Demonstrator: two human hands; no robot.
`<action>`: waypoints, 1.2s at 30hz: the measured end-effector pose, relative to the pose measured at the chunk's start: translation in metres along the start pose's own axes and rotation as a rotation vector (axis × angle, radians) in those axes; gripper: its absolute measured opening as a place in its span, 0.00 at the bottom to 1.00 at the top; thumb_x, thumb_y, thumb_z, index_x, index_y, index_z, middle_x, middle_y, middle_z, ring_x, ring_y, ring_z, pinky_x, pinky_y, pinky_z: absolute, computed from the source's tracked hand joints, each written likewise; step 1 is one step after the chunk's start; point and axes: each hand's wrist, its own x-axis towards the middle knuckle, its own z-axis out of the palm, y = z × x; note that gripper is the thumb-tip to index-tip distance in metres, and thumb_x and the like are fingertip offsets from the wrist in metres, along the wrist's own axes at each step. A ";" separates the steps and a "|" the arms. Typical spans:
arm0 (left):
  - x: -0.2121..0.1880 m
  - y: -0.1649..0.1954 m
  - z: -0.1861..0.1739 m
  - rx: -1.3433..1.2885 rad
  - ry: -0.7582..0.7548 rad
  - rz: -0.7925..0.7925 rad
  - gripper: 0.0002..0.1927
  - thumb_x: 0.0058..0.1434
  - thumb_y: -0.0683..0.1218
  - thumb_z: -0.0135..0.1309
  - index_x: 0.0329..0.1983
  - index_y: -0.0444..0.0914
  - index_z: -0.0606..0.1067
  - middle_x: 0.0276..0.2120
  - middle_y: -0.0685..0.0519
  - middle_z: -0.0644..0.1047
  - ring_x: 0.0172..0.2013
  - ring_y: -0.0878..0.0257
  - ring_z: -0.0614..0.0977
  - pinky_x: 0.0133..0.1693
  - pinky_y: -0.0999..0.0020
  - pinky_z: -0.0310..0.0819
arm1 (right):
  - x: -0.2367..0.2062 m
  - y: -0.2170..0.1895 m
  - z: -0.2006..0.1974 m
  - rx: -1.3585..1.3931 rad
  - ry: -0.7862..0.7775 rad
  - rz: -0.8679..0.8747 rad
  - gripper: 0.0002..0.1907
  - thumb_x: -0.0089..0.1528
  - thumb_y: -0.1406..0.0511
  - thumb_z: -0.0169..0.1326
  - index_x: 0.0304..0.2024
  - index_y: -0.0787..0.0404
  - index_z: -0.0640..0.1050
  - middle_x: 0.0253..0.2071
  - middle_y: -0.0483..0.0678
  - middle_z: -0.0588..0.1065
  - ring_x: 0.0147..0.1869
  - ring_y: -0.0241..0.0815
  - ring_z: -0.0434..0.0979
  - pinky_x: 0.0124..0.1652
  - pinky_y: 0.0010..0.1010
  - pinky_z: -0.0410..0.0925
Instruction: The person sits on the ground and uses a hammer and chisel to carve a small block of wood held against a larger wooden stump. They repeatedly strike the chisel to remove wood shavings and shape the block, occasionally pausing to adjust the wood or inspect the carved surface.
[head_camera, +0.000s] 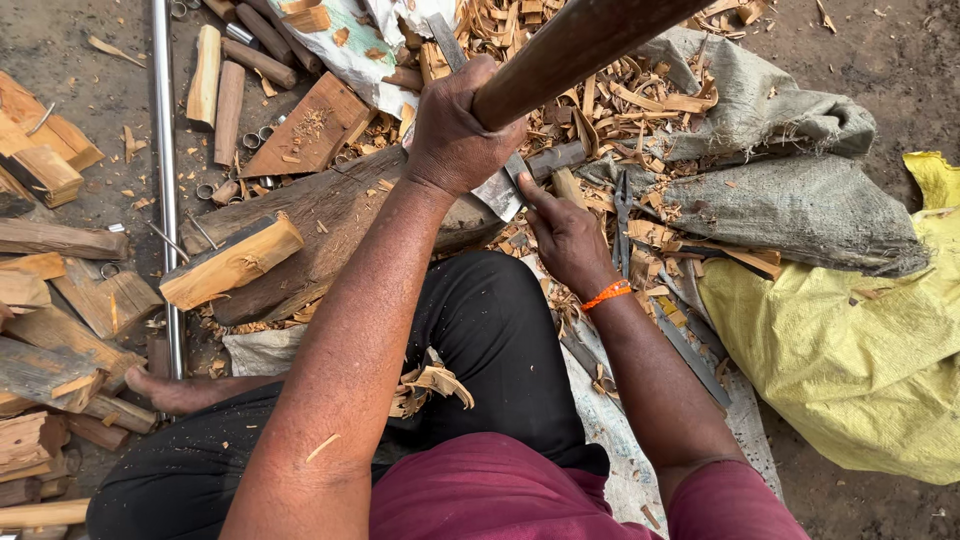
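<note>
At frame centre, the left hand (455, 125) wraps the stiff, heavy-looking wooden pole (570, 45) while the right hand (565, 235), fingers loosely curled, touches the metal blade (500, 190).

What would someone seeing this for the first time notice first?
Probably the two hands at the centre: the left hand grips a thick round brown wooden pole that slants up out of the top edge, while the right hand rests by a grey metal blade on a long dark log. Pale curled wood shavings pile up behind them, and a crumpled yellow woven sack fills the right side.
</note>
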 end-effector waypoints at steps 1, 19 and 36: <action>0.001 0.002 -0.001 -0.003 -0.001 0.040 0.12 0.60 0.42 0.64 0.37 0.41 0.69 0.27 0.52 0.78 0.30 0.62 0.85 0.34 0.64 0.84 | -0.003 0.000 0.000 -0.005 -0.001 -0.012 0.24 0.71 0.62 0.52 0.69 0.41 0.69 0.33 0.49 0.76 0.36 0.45 0.79 0.40 0.40 0.74; 0.000 -0.001 -0.001 -0.060 -0.033 -0.002 0.12 0.60 0.42 0.64 0.36 0.41 0.69 0.27 0.55 0.77 0.31 0.66 0.85 0.35 0.67 0.85 | -0.052 -0.006 -0.011 0.010 -0.008 -0.074 0.28 0.70 0.66 0.52 0.72 0.43 0.67 0.32 0.50 0.75 0.35 0.45 0.79 0.39 0.41 0.74; -0.004 -0.002 -0.002 -0.037 -0.015 -0.004 0.15 0.59 0.42 0.65 0.34 0.42 0.67 0.24 0.56 0.74 0.28 0.63 0.83 0.32 0.66 0.82 | -0.078 -0.001 -0.012 0.019 -0.064 0.012 0.29 0.68 0.65 0.54 0.71 0.44 0.68 0.37 0.51 0.79 0.42 0.46 0.82 0.48 0.42 0.74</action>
